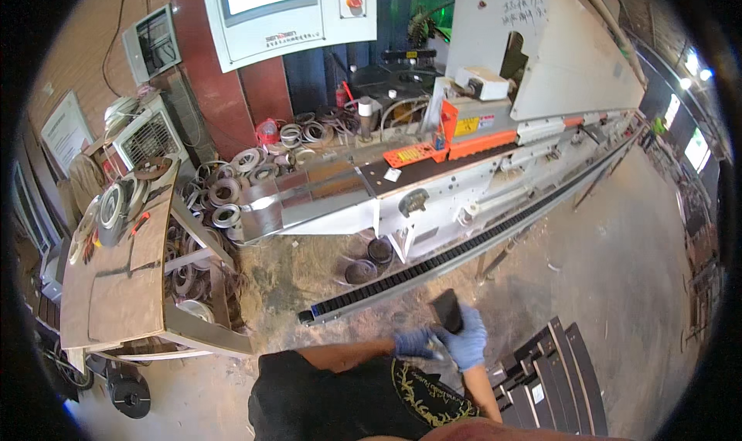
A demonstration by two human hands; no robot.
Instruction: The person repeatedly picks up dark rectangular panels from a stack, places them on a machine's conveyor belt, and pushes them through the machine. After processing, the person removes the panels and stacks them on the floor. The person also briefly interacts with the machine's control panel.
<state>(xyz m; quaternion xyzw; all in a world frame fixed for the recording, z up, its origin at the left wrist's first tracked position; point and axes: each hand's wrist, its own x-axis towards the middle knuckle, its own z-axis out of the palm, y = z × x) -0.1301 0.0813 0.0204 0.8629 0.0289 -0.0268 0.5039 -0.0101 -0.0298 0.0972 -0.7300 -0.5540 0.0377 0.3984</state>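
In front of my body, my right hand (468, 339), in a blue glove, is wrapped round a dark flat piece (446, 310) that looks like a short board, its far end tilted up to the left. My left hand (416, 343), also gloved in blue, is just left of the right hand and close to the piece's lower end. Its fingers are partly hidden, so its grip is unclear. Beyond my hands runs a long conveyor rail (417, 272) with a dark segmented track, along the front of a white machine (433, 209) with an orange guard (471, 144).
To my right, several dark curved boards (568, 371) lie stacked on the floor. A wooden table (116, 286) with rolls and tools stands at the left. Rolls of edging strip (224, 194) are heaped behind it. A control panel (297, 16) with a screen is at the back.
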